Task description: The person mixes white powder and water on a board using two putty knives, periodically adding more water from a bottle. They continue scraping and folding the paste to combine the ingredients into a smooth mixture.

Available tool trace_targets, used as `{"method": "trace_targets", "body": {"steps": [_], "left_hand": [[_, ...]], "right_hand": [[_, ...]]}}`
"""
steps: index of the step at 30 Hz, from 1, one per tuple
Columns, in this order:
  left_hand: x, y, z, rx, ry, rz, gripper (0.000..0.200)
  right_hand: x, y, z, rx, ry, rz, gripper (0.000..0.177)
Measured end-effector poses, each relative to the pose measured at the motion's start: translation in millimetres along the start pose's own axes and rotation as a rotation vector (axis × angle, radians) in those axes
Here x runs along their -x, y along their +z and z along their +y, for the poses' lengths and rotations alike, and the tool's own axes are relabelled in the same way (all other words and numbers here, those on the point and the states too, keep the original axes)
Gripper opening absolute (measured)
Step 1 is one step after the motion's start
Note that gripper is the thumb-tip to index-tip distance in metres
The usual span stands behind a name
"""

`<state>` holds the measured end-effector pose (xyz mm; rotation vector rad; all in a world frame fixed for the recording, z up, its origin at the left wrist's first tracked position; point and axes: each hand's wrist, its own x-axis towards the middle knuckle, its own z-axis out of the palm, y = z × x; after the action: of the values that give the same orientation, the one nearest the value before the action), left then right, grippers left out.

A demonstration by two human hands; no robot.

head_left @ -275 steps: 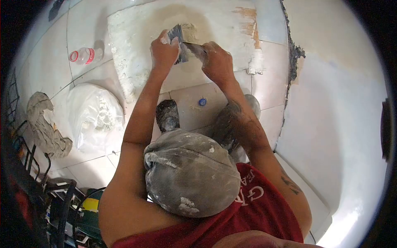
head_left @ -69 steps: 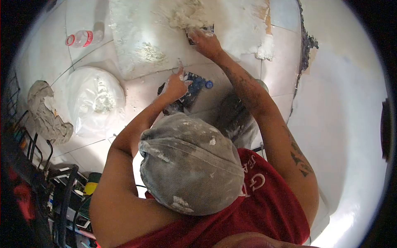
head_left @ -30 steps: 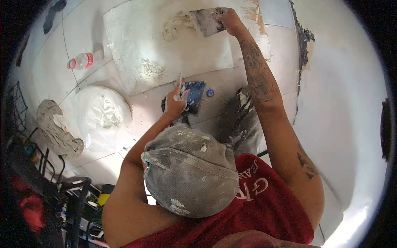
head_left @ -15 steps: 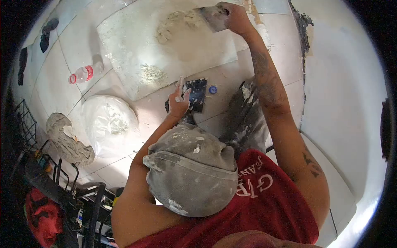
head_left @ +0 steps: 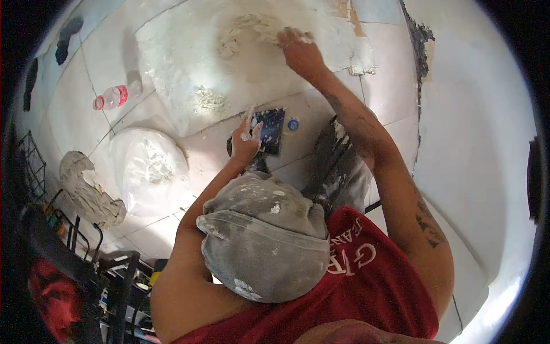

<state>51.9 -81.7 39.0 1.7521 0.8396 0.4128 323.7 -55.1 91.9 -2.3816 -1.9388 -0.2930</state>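
My left hand (head_left: 246, 142), coated in white powder, holds a dark, flat, rectangular scraper (head_left: 273, 133) flecked with white. Its index finger points up along the left side and the thumb is apart; the other fingers are hidden. My right hand (head_left: 299, 49) is closed at the right rim of a ring of pale, wet plaster (head_left: 249, 31). The metal scraper it gripped shows barely at all now, apparently turned edge-on. Under the plaster is a powdery white board (head_left: 172, 63), with a small heap of plaster (head_left: 209, 101) near its front edge.
A clear bottle with a red label (head_left: 119, 96) lies at the left. Below it are a white plastic bag of powder (head_left: 150, 172) and a crumpled grey cloth (head_left: 91, 189). A blue cap (head_left: 293, 124) sits beside the dark scraper. My stained grey knee (head_left: 266, 235) fills the lower middle.
My right hand has swung left and down, from beyond the board's right side to the plaster ring's edge. Its scraper blade no longer shows broad side up. My left hand has barely moved.
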Motion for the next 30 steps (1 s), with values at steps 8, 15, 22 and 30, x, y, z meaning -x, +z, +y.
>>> {"method": "trace_targets", "body": {"steps": [8,15,22,30], "left_hand": [[-2,-9,14,-0.098,-0.03,-0.076,0.048],[0,-12,13,-0.105,-0.001,-0.071,0.048],[0,-7,8,-0.128,0.047,-0.026,0.049],[4,-9,13,-0.02,-0.205,-0.094,0.046]], "right_hand": [[15,37,-22,0.139,-0.143,-0.04,0.026],[-18,-9,1,-0.012,-0.023,-0.162,0.038],[-12,13,-36,0.182,-0.198,-0.191,0.02],[-41,-11,1,-0.003,0.011,-0.123,0.031]]}}
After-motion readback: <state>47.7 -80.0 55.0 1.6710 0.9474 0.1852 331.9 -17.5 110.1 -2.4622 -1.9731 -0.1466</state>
